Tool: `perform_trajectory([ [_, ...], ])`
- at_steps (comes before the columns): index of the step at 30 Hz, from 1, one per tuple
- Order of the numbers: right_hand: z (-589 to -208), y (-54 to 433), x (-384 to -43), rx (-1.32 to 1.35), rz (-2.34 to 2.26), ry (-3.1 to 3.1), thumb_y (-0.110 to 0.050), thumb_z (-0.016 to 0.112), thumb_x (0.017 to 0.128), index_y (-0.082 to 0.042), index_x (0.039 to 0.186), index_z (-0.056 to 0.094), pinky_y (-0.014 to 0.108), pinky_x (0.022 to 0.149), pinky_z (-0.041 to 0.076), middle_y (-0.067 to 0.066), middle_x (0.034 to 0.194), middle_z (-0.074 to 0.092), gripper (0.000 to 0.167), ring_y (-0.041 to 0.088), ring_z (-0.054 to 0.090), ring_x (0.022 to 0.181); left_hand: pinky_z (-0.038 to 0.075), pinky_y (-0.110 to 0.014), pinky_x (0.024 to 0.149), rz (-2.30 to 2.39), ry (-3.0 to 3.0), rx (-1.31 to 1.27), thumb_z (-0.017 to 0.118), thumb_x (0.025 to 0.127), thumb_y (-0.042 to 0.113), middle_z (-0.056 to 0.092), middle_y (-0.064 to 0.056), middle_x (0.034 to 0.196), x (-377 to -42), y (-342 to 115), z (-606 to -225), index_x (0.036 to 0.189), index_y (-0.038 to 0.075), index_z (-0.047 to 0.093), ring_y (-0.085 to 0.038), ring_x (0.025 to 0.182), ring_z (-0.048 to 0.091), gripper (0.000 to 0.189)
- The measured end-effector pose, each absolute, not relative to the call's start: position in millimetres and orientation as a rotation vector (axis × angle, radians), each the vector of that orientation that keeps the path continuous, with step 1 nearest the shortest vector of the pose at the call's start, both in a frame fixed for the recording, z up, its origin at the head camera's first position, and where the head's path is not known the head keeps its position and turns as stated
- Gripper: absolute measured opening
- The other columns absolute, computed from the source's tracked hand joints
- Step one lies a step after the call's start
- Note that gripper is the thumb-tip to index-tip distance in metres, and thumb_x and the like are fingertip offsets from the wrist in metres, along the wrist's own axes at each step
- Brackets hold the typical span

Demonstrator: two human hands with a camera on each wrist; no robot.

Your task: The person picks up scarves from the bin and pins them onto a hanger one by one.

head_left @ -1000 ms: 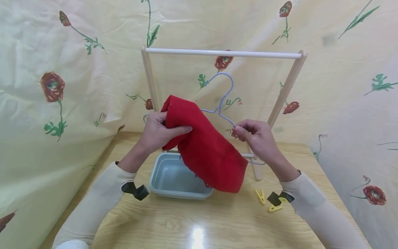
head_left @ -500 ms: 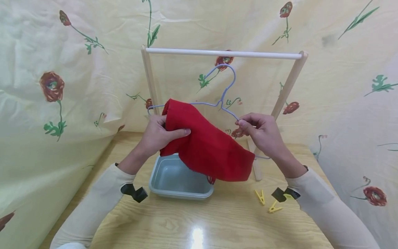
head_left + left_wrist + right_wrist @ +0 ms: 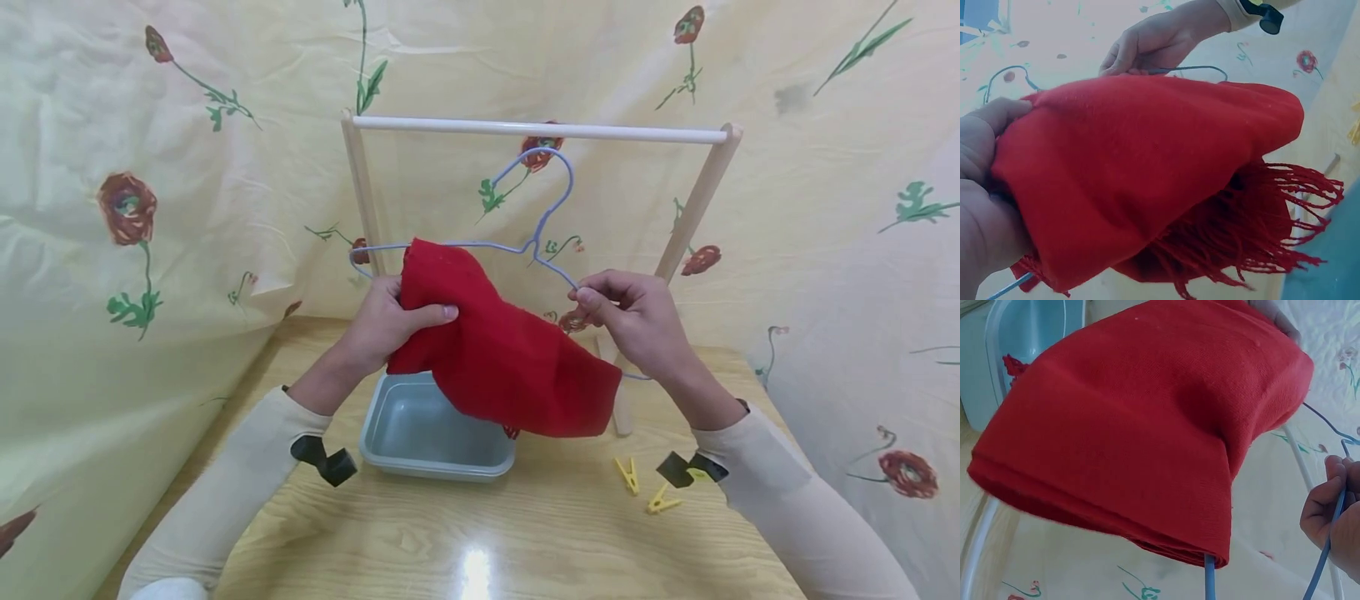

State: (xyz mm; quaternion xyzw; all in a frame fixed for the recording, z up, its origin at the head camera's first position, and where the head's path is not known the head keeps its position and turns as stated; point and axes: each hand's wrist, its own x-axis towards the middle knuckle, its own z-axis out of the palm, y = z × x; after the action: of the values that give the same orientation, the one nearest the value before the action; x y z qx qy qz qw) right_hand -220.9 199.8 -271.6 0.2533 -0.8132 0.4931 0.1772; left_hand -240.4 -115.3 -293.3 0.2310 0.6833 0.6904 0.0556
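A red fringed scarf [image 3: 510, 358] hangs in folds over the lower bar of a blue wire hanger [image 3: 540, 233]. My left hand [image 3: 382, 325] grips the scarf's left end, thumb lying on the front of the cloth. With thumb and fingertips my right hand [image 3: 630, 317] pinches the hanger's right shoulder, just below the neck. In the right wrist view the hanger's bar [image 3: 1210, 575] comes out from the folded scarf [image 3: 1122, 425]. The left wrist view shows the scarf's fringe [image 3: 1229, 231] dangling underneath. Cloth hides part of the left fingers.
Behind the hands stands a rack with a white top rail [image 3: 540, 129] and wooden posts [image 3: 697, 200]. A grey-blue basin [image 3: 435, 467] sits on the wooden table below the scarf. Two yellow clothespins [image 3: 627, 475] lie to the right. Flowered cloth surrounds the table.
The hanger has risen and shifted slightly right with my right hand. The scarf's right end has swung up and right, while my left hand has stayed nearly in place.
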Motion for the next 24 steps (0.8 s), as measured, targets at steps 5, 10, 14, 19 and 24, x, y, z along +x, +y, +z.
perform_trajectory([
  [5,-268.1,199.6,-221.6,0.737,1.362,-2.299,0.001,0.066,0.097,0.006,0.099,0.074,0.019,0.070,0.058,-0.010,0.078,0.072,0.009,0.006,0.071,0.071,0.061,-0.045,0.084,2.023,2.139,0.571,0.077,0.088,0.015,0.065,-0.011,0.127,-235.5,-114.3,-283.8,0.131,0.013,0.057,-0.034,0.111,0.066,0.048],
  [10,-269.6,199.7,-224.3,0.745,1.388,-2.308,0.002,0.066,0.097,0.008,0.100,0.072,0.021,0.072,0.059,-0.012,0.078,0.072,0.009,0.006,0.074,0.072,0.062,-0.045,0.080,1.845,2.208,0.513,0.076,0.090,0.022,0.067,-0.012,0.119,-231.7,-115.1,-274.7,0.128,0.013,0.056,-0.035,0.100,0.071,0.044],
  [14,-271.3,199.3,-223.4,0.751,1.419,-2.293,0.003,0.066,0.096,0.009,0.101,0.072,0.021,0.073,0.059,-0.013,0.080,0.073,0.010,0.006,0.074,0.072,0.061,-0.045,0.079,1.782,2.205,0.519,0.072,0.093,0.020,0.066,-0.015,0.117,-233.8,-118.5,-276.9,0.129,0.010,0.054,-0.035,0.096,0.072,0.041],
  [19,-272.0,200.1,-223.9,0.776,1.428,-2.281,0.003,0.065,0.097,0.010,0.100,0.071,0.020,0.072,0.059,-0.012,0.080,0.074,0.010,0.007,0.075,0.072,0.061,-0.044,0.080,1.758,2.191,0.530,0.067,0.095,0.018,0.065,-0.016,0.119,-237.3,-123.6,-285.1,0.130,0.008,0.051,-0.035,0.097,0.071,0.040],
  [24,-268.2,202.0,-222.6,0.735,1.373,-2.288,0.002,0.067,0.096,0.007,0.101,0.073,0.017,0.069,0.057,-0.011,0.079,0.073,0.009,0.005,0.071,0.070,0.060,-0.041,0.081,1.778,2.219,0.528,0.062,0.096,0.016,0.063,-0.016,0.119,-242.5,-129.6,-290.1,0.129,0.006,0.048,-0.033,0.096,0.070,0.037],
])
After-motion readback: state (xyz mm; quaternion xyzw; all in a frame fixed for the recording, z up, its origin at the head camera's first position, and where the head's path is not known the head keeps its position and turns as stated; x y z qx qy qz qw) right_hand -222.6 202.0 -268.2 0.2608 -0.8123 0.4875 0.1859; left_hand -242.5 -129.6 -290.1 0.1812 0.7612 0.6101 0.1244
